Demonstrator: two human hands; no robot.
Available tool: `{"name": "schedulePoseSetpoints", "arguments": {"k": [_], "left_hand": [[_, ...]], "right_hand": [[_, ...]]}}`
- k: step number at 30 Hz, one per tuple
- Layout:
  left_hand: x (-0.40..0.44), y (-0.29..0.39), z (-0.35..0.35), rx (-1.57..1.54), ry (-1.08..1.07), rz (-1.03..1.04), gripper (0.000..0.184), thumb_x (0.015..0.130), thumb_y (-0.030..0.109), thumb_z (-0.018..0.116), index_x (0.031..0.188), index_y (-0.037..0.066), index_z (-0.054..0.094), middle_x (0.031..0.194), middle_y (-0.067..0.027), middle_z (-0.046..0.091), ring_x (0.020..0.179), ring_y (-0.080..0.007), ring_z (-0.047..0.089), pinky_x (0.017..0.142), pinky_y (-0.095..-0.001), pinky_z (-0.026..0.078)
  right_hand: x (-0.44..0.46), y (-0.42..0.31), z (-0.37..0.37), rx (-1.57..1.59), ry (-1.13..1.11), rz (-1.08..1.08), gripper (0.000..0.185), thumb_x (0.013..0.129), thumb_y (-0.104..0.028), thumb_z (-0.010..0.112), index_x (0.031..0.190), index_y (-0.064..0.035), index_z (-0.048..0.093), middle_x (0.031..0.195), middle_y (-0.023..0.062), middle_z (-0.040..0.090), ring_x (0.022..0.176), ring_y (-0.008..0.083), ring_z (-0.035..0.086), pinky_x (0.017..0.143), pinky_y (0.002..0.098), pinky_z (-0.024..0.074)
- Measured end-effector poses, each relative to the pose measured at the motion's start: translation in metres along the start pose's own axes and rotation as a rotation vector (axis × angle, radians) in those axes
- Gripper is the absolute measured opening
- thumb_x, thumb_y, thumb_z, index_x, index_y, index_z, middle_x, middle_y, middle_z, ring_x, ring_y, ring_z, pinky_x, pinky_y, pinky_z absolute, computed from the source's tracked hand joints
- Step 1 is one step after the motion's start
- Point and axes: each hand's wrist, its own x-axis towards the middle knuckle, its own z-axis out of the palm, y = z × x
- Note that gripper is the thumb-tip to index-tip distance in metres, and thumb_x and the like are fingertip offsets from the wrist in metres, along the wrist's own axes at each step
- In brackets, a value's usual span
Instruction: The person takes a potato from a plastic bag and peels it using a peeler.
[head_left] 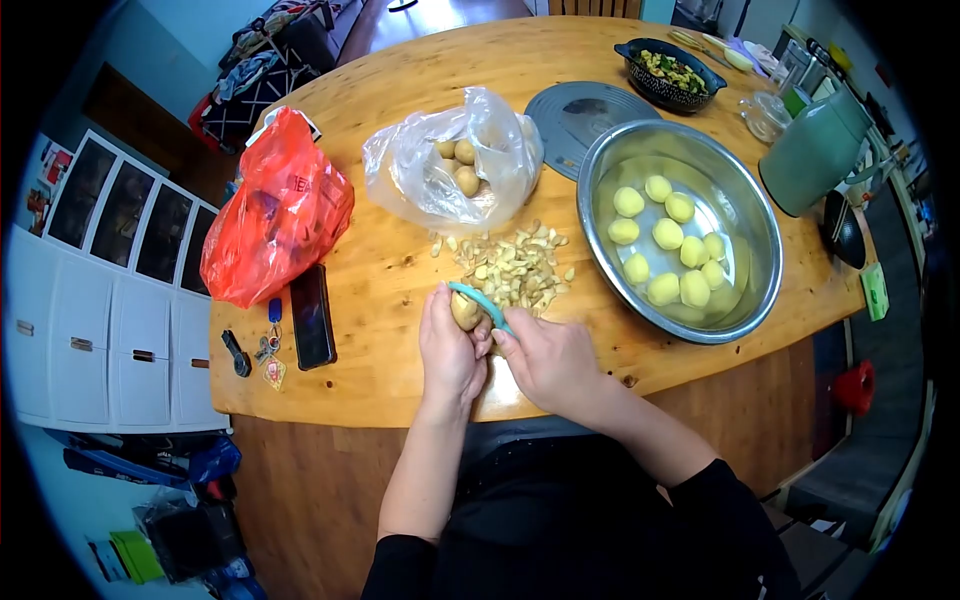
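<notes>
My left hand (pixel 451 348) is wrapped round a potato (pixel 465 311), which is partly peeled. In my right hand (pixel 553 362) is a teal peeler (pixel 478 299), its head lying against the top of the potato. Just beyond my hands a heap of peelings (pixel 512 268) covers part of the wooden table (pixel 390 385). Several unpeeled potatoes (pixel 466 180) show inside an open clear plastic bag (pixel 408 180) farther back. To the right, a large metal bowl (pixel 770 262) holds water and several peeled potatoes (pixel 667 234).
A red plastic bag (pixel 277 215), a phone (pixel 312 316), keys (pixel 266 347) and a watch (pixel 236 353) are on the left. Behind the bowl are a grey round mat (pixel 570 112) and a dark dish of food (pixel 672 76). A green pitcher (pixel 815 152) stands at the right.
</notes>
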Motion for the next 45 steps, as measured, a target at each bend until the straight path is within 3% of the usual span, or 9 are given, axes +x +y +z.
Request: {"name": "schedulePoseSetpoints", "arguments": {"k": [8, 14, 26, 32, 35, 40, 42, 43, 45], "left_hand": [[0.007, 0.001, -0.011, 0.129, -0.035, 0.042, 0.027, 0.111, 0.035, 0.044, 0.100, 0.012, 0.051, 0.079, -0.0033, 0.057, 0.055, -0.0086, 0.045, 0.044, -0.0216, 0.031], [0.012, 0.011, -0.004, 0.193, -0.046, 0.129, 0.024, 0.110, 0.033, 0.045, 0.100, 0.013, 0.051, 0.078, -0.0021, 0.055, 0.055, -0.0091, 0.045, 0.046, -0.0226, 0.033], [0.014, 0.002, -0.003, 0.204, 0.012, 0.099, 0.024, 0.110, 0.033, 0.044, 0.098, 0.013, 0.052, 0.075, -0.0017, 0.054, 0.054, -0.0097, 0.044, 0.046, -0.0229, 0.034], [0.016, 0.006, -0.010, 0.162, -0.008, 0.073, 0.024, 0.111, 0.032, 0.043, 0.103, 0.012, 0.053, 0.076, -0.0028, 0.054, 0.056, -0.0120, 0.046, 0.048, -0.0243, 0.036], [0.018, 0.003, -0.007, 0.196, -0.015, 0.147, 0.024, 0.112, 0.031, 0.041, 0.110, 0.011, 0.053, 0.080, -0.0028, 0.056, 0.062, -0.0108, 0.049, 0.053, -0.0229, 0.038], [0.005, -0.005, 0.001, 0.342, -0.092, 0.236, 0.024, 0.113, 0.030, 0.039, 0.120, 0.010, 0.049, 0.088, -0.0006, 0.056, 0.072, -0.0074, 0.050, 0.063, -0.0207, 0.041], [0.007, -0.009, -0.003, 0.252, -0.119, 0.236, 0.023, 0.113, 0.031, 0.041, 0.121, 0.010, 0.048, 0.092, -0.0036, 0.058, 0.074, -0.0110, 0.054, 0.065, -0.0238, 0.045], [0.006, -0.006, -0.003, 0.167, -0.136, 0.210, 0.024, 0.113, 0.031, 0.041, 0.121, 0.011, 0.049, 0.094, -0.0053, 0.060, 0.076, -0.0129, 0.057, 0.066, -0.0248, 0.047], [0.005, 0.002, -0.007, 0.037, -0.174, 0.180, 0.028, 0.113, 0.033, 0.042, 0.121, 0.008, 0.051, 0.097, -0.0080, 0.061, 0.080, -0.0170, 0.061, 0.070, -0.0278, 0.051]], "right_hand": [[0.007, 0.012, 0.000, -0.077, -0.057, 0.077, 0.017, 0.102, -0.024, 0.056, 0.098, -0.0079, 0.055, 0.069, 0.0167, 0.066, 0.062, 0.0392, 0.067, 0.056, 0.0519, 0.0507], [0.016, 0.021, -0.010, 0.040, -0.037, 0.142, 0.017, 0.102, -0.025, 0.056, 0.100, -0.0082, 0.056, 0.068, 0.0181, 0.065, 0.063, 0.0412, 0.066, 0.058, 0.0552, 0.0495], [0.009, 0.001, 0.001, -0.001, 0.016, -0.036, 0.015, 0.101, -0.022, 0.059, 0.098, -0.0077, 0.054, 0.072, 0.0128, 0.067, 0.063, 0.0365, 0.068, 0.053, 0.0493, 0.0506], [0.021, 0.022, -0.009, -0.022, -0.024, 0.200, 0.016, 0.101, -0.020, 0.059, 0.096, -0.0049, 0.055, 0.073, 0.0196, 0.065, 0.066, 0.0410, 0.066, 0.057, 0.0506, 0.0484], [0.018, 0.018, -0.007, 0.123, -0.007, 0.230, 0.021, 0.103, -0.024, 0.057, 0.100, -0.0030, 0.056, 0.077, 0.0211, 0.068, 0.070, 0.0419, 0.068, 0.063, 0.0503, 0.0512], [0.028, 0.010, 0.016, 0.742, 0.094, 0.326, 0.025, 0.101, -0.023, 0.065, 0.101, 0.0004, 0.058, 0.080, 0.0163, 0.068, 0.073, 0.0306, 0.070, 0.068, 0.0392, 0.0535], [0.035, 0.018, 0.025, 1.011, 0.047, 0.379, 0.026, 0.100, -0.023, 0.067, 0.101, 0.0014, 0.058, 0.080, 0.0154, 0.068, 0.073, 0.0289, 0.070, 0.069, 0.0389, 0.0537], [0.037, 0.019, 0.023, 1.106, 0.050, 0.375, 0.025, 0.098, -0.020, 0.069, 0.101, 0.0015, 0.059, 0.083, 0.0179, 0.068, 0.075, 0.0329, 0.071, 0.070, 0.0402, 0.0540], [0.036, 0.021, 0.013, 0.701, 0.149, 0.313, 0.022, 0.096, -0.018, 0.069, 0.101, 0.0008, 0.059, 0.086, 0.0195, 0.068, 0.077, 0.0368, 0.070, 0.070, 0.0426, 0.0541]]}}
